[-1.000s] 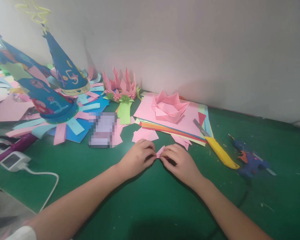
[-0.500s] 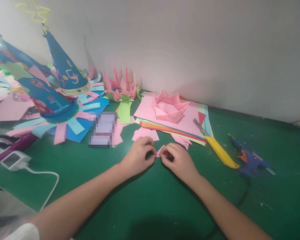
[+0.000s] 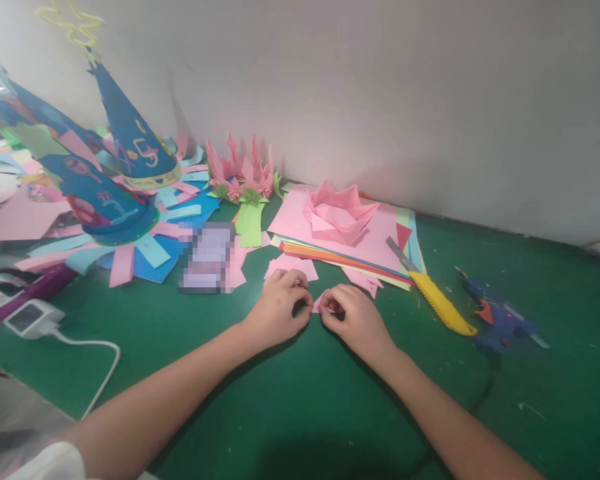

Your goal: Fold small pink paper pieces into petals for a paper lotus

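Note:
Between my two hands is a small piece of pink paper [image 3: 319, 303], mostly covered by fingers. My left hand [image 3: 281, 305] is closed, thumb and forefinger pinching the paper's left side. From the right, my right hand [image 3: 356, 313] pinches its other side in the same way. How the paper is folded cannot be made out. Just beyond my left hand lie cut pink paper pieces [image 3: 300, 267]. Behind my hands, a pink folded-paper flower [image 3: 340, 212] rests on a stack of coloured paper [image 3: 285, 223].
A yellow utility knife [image 3: 443, 303], blade out, leans on the stack's right edge, beside a blue glue gun [image 3: 505, 327]. To the left are a blurred phone-like object [image 3: 207, 257], blue paper cones [image 3: 130, 133], a pink paper crown [image 3: 243, 173] and a white charger [image 3: 34, 319] with its cable.
Almost nothing differs. Both hands keep their pinch on the pink paper, with only a very slight shift of the fingers and of the view.

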{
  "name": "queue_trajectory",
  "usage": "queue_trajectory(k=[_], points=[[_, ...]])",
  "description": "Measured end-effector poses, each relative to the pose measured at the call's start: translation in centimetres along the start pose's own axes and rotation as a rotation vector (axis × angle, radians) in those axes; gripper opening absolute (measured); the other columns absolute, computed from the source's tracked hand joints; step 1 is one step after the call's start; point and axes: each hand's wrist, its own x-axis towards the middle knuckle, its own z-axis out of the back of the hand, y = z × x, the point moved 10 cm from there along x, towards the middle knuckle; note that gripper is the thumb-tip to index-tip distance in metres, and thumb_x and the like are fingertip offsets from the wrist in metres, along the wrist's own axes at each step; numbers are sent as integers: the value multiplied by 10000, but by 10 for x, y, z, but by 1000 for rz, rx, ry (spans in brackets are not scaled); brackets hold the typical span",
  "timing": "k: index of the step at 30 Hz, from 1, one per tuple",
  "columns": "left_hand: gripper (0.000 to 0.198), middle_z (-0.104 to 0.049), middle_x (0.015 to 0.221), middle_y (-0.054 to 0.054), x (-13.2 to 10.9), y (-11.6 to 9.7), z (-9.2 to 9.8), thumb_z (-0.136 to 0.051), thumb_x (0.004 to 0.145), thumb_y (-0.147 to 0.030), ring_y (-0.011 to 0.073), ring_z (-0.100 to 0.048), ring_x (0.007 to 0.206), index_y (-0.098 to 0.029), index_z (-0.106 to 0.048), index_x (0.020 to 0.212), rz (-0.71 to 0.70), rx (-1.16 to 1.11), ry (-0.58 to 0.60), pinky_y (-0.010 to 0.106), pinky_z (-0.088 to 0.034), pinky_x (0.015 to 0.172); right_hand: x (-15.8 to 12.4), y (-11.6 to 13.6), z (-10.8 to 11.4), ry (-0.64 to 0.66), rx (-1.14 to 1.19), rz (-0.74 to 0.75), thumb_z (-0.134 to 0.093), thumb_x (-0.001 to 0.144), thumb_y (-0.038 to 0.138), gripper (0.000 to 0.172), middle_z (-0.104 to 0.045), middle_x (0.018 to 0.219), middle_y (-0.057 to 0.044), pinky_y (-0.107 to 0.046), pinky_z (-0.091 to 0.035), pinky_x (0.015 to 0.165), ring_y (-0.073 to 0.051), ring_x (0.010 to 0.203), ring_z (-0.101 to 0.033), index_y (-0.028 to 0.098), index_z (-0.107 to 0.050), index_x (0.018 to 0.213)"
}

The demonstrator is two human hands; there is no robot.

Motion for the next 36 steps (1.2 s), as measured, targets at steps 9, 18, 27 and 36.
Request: queue_trajectory(k=[9, 18, 27, 36], points=[[122, -593, 994, 34, 0, -6, 1, -541, 823, -170, 217, -467, 950, -200, -653, 788, -46, 48, 49, 390, -372, 821, 0, -4, -2, 62, 103, -43, -535, 795, 134, 87, -542, 710, 0, -273, -410, 613, -154, 686, -515, 196, -571, 746], [259, -666, 945, 71, -10, -32, -2, -392, 924, -121, 175, -563, 965, -155, -630, 1019, -426, 74, 254, 326, -401, 873, -1, -4, -2, 56, 98, -25, -534, 831, 150, 98, -579, 747, -17, -293, -432, 640, -166, 719, -544, 200, -593, 770], [237, -655, 951, 88, -17, -47, -3, -405, 908, -126, 204, -544, 988, -126, -630, 983, -533, 87, 263, 348, -422, 905, -3, 6, 10, -46, 7, 55, -565, 847, 197, 92, -598, 817, -38, -343, -405, 730, -198, 801, -518, 204, -606, 764], [241, -631, 997, 89, -18, -41, -8, -382, 909, -134, 189, -567, 950, -144, -620, 945, -457, 55, 302, 328, -460, 844, -3, -3, 9, -59, 60, -2, -491, 870, 178, 133, -580, 806, -42, -346, -422, 721, -203, 802, -532, 205, -587, 782]])
